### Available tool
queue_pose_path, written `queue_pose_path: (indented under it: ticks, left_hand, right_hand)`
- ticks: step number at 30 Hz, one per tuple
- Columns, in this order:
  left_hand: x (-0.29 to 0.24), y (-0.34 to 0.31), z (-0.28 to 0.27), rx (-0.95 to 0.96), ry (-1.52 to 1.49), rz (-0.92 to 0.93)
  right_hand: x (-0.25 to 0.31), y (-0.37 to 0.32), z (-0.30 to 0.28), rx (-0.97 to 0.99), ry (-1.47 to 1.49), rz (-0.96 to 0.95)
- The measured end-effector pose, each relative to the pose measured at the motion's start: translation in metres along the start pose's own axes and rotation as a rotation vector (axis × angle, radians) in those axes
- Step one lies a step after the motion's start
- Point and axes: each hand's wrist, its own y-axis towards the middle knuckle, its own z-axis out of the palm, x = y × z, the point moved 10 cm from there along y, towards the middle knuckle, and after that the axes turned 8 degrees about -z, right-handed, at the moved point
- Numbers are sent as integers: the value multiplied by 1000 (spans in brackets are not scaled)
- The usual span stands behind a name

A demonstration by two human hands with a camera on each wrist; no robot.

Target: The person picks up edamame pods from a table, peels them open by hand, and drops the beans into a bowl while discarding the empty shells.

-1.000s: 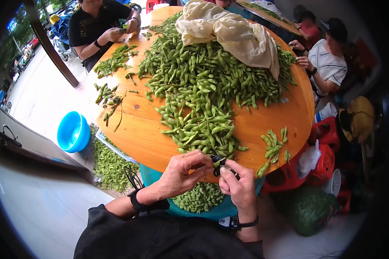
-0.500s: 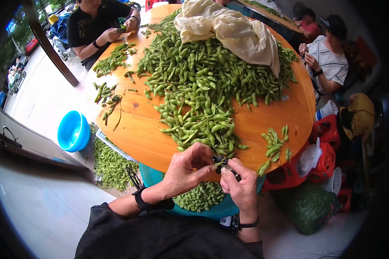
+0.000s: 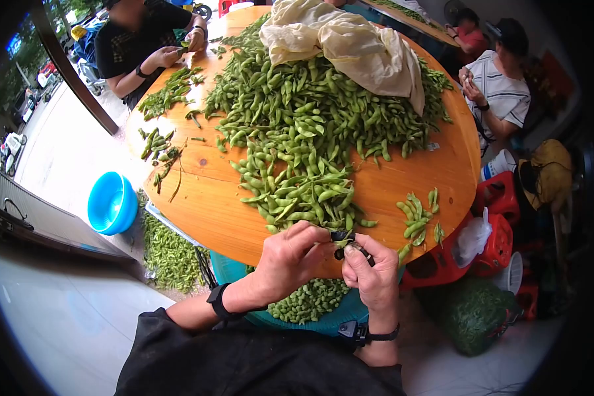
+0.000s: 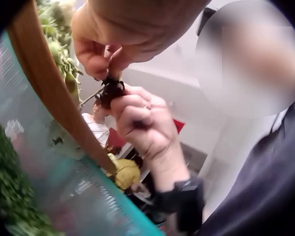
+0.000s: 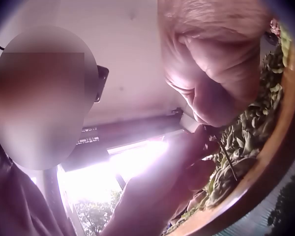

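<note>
Over the near edge of the wooden table (image 3: 198,224), my left hand (image 3: 287,264) pinches a small green bean pod (image 3: 342,243) between thumb and fingertips. My right hand (image 3: 371,277) grips a small black tool (image 3: 342,235), its fingers curled round it; its exact kind cannot be told. A thin rod (image 4: 91,95) sticks out by the tool in the left wrist view. Both hands' fingertips meet at the tool, hiding most of the pod. Just beyond lies a large heap of green bean pods (image 3: 310,138). Below the hands, shelled beans (image 3: 310,300) fill a turquoise basin (image 3: 340,321).
A cream cloth (image 3: 356,53) covers the heap's top. Loose pods (image 3: 416,214) lie at right, stems and leaves (image 3: 168,158) at left. A blue basin (image 3: 112,203) and spread pods (image 3: 168,254) are on the floor. Red stools (image 3: 495,244) stand at right; other people sit around.
Both hands have shifted slightly right together, still at the tool. The left fingertips have drawn in against it, and less of the pod shows. A person at right has lifted their hands from the table edge.
</note>
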Motion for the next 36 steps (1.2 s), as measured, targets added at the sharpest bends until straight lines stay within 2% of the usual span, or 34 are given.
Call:
queue_pose_path:
  ticks: [1,4,5,6,7,9,10,11,13,14,16,17,20,22,23,25,26,30,32,36]
  left_hand:
    - [-36,-11,2,-139,442,354]
    - [-31,-15,12,-123,511,264]
    - [-27,-15,13,-121,540,221]
    - [-25,-14,10,-118,410,227]
    - [-26,-14,8,-118,411,227]
    - [9,-8,12,80,50,-208]
    - [10,-8,14,104,-100,-274]
    - [11,-8,13,103,-100,-274]
    - [18,-8,14,149,-53,-309]
    - [17,-5,9,148,-54,-308]
    - [26,-6,16,342,-113,-449]
    - [26,-5,14,341,-114,-450]
    - [36,-13,22,420,-448,-644]
    - [38,-14,24,393,-500,-672]
    - [41,-16,24,367,-553,-701]
    - [43,-17,26,355,-578,-673]
    - [43,-18,25,340,-601,-644]
    - [38,-19,29,308,-598,-534]
    - [36,-20,31,301,-603,-538]
    - [36,-21,35,280,-649,-548]
  right_hand:
    - [1,-1,4,0,0,0]
    - [1,-5,0,-98,-138,-43]
    - [4,-6,-4,-129,-272,-141]
    - [10,-8,-6,-159,-406,-238]
    - [8,-10,-5,-159,-406,-238]
    - [21,-16,0,-171,-527,-388]
    - [22,-16,1,-146,-554,-410]
    - [23,-17,2,-146,-554,-410]
    - [2,-13,2,-122,-166,-161]
    - [4,-11,-2,-121,-167,-162]
    - [-13,-7,2,-14,202,59]
    - [-13,-6,0,-13,200,60]
    - [-19,-7,4,3,273,102]
    - [-6,-10,1,-70,-114,-87]
    - [-10,-8,4,-70,-114,-85]
    - [40,-19,21,-128,-816,-663]
    - [40,-20,21,-161,-828,-605]
    - [40,-20,20,-176,-823,-619]
    - [30,-15,10,-174,-678,-497]
    - [39,-21,15,-204,-804,-605]
